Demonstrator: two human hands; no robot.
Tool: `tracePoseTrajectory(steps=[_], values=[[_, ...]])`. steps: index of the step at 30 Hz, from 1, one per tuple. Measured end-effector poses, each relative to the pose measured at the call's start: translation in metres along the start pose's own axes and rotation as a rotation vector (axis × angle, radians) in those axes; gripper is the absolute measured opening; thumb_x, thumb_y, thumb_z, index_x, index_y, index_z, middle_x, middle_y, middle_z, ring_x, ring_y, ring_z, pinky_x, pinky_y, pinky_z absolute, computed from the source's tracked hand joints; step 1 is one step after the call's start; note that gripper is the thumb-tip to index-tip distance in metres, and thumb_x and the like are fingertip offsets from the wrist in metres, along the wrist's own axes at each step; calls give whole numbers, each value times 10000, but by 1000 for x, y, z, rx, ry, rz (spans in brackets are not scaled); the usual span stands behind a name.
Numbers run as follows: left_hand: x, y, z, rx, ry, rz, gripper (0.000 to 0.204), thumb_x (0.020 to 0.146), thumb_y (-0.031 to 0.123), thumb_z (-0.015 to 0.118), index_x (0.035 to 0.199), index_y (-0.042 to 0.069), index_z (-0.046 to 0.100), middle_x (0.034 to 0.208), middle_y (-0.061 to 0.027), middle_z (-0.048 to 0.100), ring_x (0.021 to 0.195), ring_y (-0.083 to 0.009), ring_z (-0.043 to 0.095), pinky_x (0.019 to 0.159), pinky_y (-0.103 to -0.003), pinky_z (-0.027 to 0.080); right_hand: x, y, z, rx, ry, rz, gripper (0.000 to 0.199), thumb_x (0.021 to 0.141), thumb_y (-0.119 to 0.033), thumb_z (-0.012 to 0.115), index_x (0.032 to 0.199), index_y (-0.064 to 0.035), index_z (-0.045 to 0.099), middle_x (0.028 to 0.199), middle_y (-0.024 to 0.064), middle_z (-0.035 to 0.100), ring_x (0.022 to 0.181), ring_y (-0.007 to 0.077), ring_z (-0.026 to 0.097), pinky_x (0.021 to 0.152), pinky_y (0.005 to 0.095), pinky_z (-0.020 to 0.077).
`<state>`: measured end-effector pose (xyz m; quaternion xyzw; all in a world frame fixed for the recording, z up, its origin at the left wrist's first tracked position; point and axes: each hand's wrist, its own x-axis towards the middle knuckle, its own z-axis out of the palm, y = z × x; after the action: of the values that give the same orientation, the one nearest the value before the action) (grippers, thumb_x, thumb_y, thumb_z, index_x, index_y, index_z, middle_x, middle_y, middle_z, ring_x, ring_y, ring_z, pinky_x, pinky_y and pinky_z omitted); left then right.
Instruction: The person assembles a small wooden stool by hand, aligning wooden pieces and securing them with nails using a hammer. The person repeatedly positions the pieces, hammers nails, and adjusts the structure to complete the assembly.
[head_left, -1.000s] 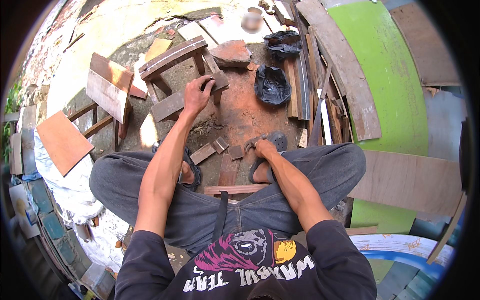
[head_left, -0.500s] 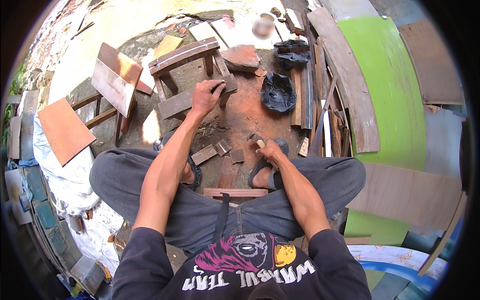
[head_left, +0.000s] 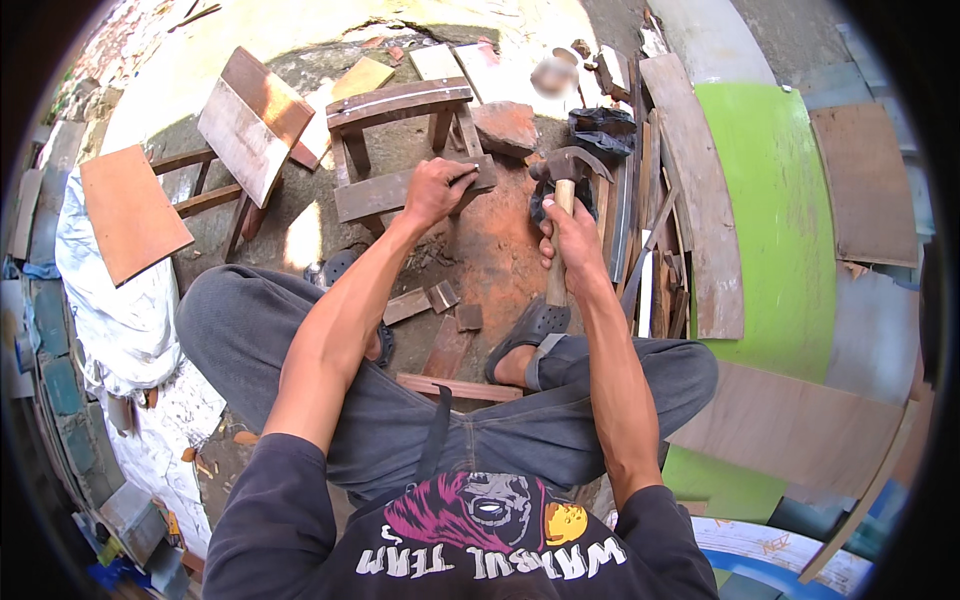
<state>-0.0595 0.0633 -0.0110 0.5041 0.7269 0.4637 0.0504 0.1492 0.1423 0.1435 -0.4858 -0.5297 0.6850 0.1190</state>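
My right hand (head_left: 572, 240) is wrapped round the wooden handle of a claw hammer (head_left: 566, 166), whose dark metal head points up and away from me. My left hand (head_left: 438, 192) rests on the near board (head_left: 376, 197) of a small wooden frame with legs (head_left: 400, 102). Its thumb and fingers are pinched together near that board's right end; whatever they may hold is too small to make out. The hammer head is to the right of the board, apart from it. Small wood blocks (head_left: 408, 305) lie on the ground between my feet.
Another wooden piece with flat panels (head_left: 243, 150) stands at the left, beside an orange-brown board (head_left: 132, 212). A broken brick slab (head_left: 503, 127) sits behind. Black plastic bags (head_left: 602, 130) and stacked planks lie at the right, near a green panel (head_left: 775, 220).
My right hand has raised the hammer from beside my right foot, up and away from me. The left hand stays pinched at the board. The view has shifted slightly.
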Motion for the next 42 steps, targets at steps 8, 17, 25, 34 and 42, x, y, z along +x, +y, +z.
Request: tracePoseTrajectory(steps=[8,17,25,34,42], values=[[1,-1,-1,-45,33,96,132,806,181,757,902,92,776,873,-90,743,799,-272,686,715,-393,504,-6,-19,32,-363,22,-321,321,937,-285,616,1114,-23,565,729,91,588,555,158,580,491,339,472],[1,-4,-1,-18,-24,107,125,817,164,750,903,76,771,866,-78,741,805,-273,676,731,-386,501,23,9,48,-629,12,-148,471,879,-246,624,1280,-15,537,938,234,690,814,326,696,736,416,527],[-1,2,-2,-27,-9,91,123,835,169,737,922,89,770,893,-68,744,839,-256,667,735,-377,462,12,-8,47,-554,94,-504,496,866,-227,640,1308,-35,523,959,259,684,825,388,694,741,426,526],[-3,-10,5,23,29,171,152,803,200,768,930,116,775,868,-45,745,836,-230,669,735,-366,453,33,30,41,-739,66,-365,410,850,-198,631,1201,2,563,848,195,676,773,314,689,717,399,523],[-5,-6,5,62,42,175,169,784,181,773,944,126,773,898,-36,747,852,-220,664,763,-363,452,19,25,50,-566,122,-563,484,856,-201,613,1286,-6,506,888,250,676,803,381,687,731,418,525]])
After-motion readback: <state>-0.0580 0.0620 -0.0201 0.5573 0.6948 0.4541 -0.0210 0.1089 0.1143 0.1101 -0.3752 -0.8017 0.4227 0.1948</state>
